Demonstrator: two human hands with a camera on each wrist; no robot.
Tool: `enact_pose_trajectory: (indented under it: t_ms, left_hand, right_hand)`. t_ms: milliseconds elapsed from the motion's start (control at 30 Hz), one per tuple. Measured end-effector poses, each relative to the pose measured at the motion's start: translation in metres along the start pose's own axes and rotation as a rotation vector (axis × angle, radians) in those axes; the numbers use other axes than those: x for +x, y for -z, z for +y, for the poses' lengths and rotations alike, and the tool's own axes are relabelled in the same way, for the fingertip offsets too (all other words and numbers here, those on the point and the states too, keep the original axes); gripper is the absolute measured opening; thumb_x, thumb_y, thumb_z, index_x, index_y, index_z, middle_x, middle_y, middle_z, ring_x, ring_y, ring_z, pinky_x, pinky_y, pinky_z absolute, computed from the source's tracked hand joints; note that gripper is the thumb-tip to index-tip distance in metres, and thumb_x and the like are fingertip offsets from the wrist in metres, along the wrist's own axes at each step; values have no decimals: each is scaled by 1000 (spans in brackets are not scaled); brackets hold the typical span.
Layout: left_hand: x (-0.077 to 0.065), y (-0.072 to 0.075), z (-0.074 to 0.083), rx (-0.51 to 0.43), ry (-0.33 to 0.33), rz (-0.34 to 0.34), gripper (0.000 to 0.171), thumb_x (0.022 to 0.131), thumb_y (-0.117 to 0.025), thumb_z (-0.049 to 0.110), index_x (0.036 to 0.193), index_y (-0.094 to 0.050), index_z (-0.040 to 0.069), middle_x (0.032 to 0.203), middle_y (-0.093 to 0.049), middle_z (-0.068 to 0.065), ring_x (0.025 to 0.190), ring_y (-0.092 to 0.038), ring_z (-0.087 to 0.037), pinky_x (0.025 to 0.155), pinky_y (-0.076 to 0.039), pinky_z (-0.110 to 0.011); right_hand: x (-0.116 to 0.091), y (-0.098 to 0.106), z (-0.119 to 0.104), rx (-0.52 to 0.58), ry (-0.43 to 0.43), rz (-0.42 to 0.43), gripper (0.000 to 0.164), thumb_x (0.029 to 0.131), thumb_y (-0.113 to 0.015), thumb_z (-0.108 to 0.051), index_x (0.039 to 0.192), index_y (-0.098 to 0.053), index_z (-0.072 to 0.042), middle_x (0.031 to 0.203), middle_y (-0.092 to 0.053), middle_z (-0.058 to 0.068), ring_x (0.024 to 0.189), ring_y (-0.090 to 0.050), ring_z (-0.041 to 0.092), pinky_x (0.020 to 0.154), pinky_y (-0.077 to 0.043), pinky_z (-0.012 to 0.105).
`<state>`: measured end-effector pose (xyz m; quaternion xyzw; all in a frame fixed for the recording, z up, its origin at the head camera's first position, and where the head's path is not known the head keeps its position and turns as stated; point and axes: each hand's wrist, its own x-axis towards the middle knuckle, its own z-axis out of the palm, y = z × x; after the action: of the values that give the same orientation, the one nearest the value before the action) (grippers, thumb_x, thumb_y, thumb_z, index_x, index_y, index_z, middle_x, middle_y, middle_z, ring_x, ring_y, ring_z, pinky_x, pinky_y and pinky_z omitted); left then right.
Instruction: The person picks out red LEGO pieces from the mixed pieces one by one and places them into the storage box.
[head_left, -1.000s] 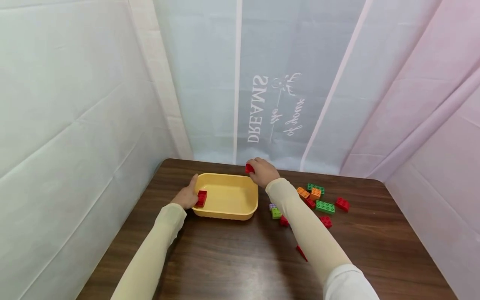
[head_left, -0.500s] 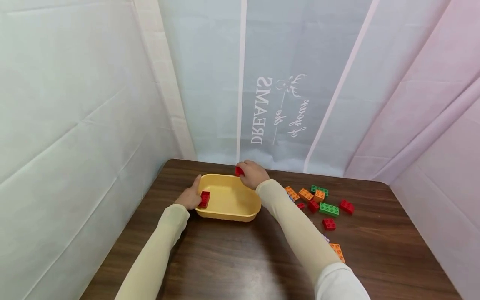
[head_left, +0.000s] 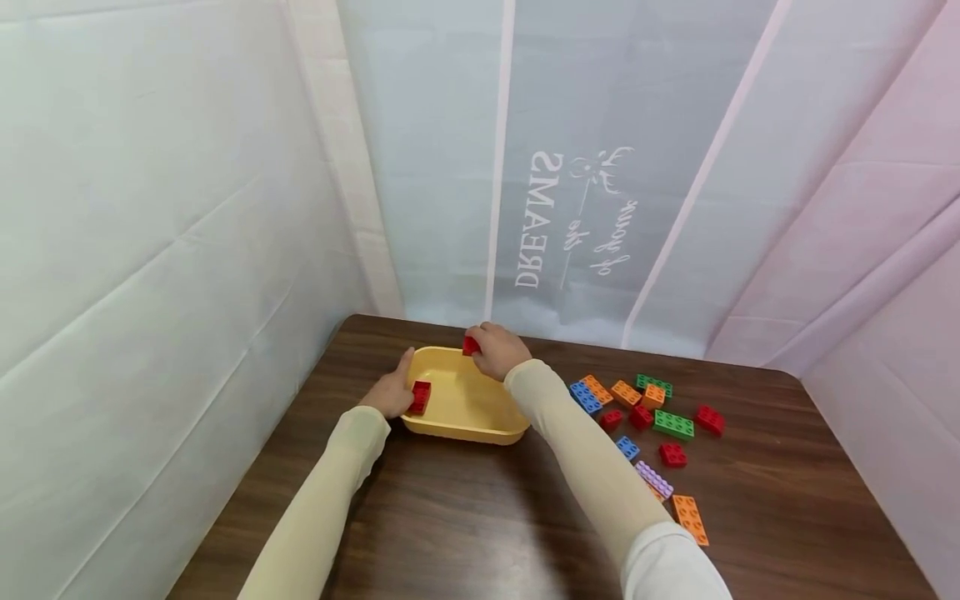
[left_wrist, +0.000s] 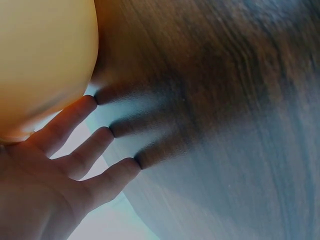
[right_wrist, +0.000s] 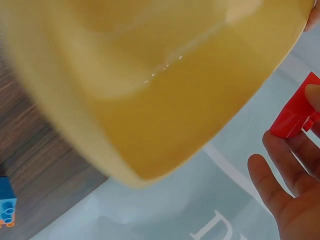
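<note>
My left hand point(head_left: 388, 394) holds the left end of the yellow plastic tray point(head_left: 461, 433), thumb over the rim. In the left wrist view, three of its spread fingers point(left_wrist: 82, 155) reach down outside the tray wall to the table. Inside the tray, a red toy building brick point(head_left: 420, 398) lies by my left thumb. My right hand point(head_left: 501, 352) pinches another red toy building brick point(head_left: 471, 345), sloped on one side, above the tray's far rim. The right wrist view shows this brick between thumb and fingers, with studs partly hidden.
Loose building bricks lie right of the tray: blue ones point(head_left: 585, 397), green ones point(head_left: 673, 424), red ones point(head_left: 710, 419), orange ones point(head_left: 690, 518) and a purple one point(head_left: 654, 480). The dark wooden table point(head_left: 450, 533) ends at a hanging grey-blue cloth point(head_left: 427, 167).
My right hand has moved left with the red brick, from the tray's far right corner to above its far rim. My left hand stays at the tray's left end. The view has shifted slightly.
</note>
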<state>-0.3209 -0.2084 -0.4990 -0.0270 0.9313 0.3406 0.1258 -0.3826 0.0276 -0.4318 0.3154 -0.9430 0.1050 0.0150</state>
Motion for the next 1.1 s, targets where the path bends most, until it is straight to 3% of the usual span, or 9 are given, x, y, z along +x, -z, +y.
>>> enact_pose_trajectory:
  t_ms: [300, 500, 633, 767, 1100]
  left_hand:
    - [3, -8, 5, 24, -10, 4, 86, 94, -49, 7, 164, -3, 22, 137, -54, -25, 95, -57, -32, 90, -46, -49]
    - [5, -9, 7, 18, -1, -1, 86, 94, -51, 7, 164, -3, 23, 136, -54, -24, 92, -57, -31, 88, -47, -47]
    - [7, -8, 6, 22, -7, 1, 87, 93, -52, 6, 164, -3, 22, 130, -57, -23, 90, -57, -31, 88, -47, -47]
    - [8, -8, 4, 15, -13, 6, 88, 92, -52, 6, 164, -4, 22, 127, -59, -24, 89, -58, -30, 88, -48, -48]
    - [11, -5, -5, 17, 4, 16, 90, 91, -53, 6, 164, -4, 21, 126, -59, -22, 88, -58, -31, 86, -48, -46]
  right_hand:
    - [7, -12, -2, 27, 8, -48, 34, 93, -68, -16, 126, -64, -11, 111, -64, 5, 98, -61, 21, 90, -50, 39]
    - [14, -26, -6, -81, 44, -72, 32, 93, -70, -24, 122, -65, -13, 105, -65, 1, 95, -58, 19, 87, -50, 36]
    - [17, -35, -11, -73, 74, -78, 27, 92, -71, -24, 116, -65, -14, 99, -63, -1, 92, -56, 19, 81, -50, 36]
    - [21, -47, -14, -26, 57, -107, 24, 92, -73, -22, 113, -65, -14, 93, -60, -2, 85, -56, 15, 78, -49, 33]
    - [30, -84, -18, -46, 60, -134, 22, 93, -74, -24, 107, -62, -12, 85, -59, -2, 79, -57, 15, 76, -49, 33]
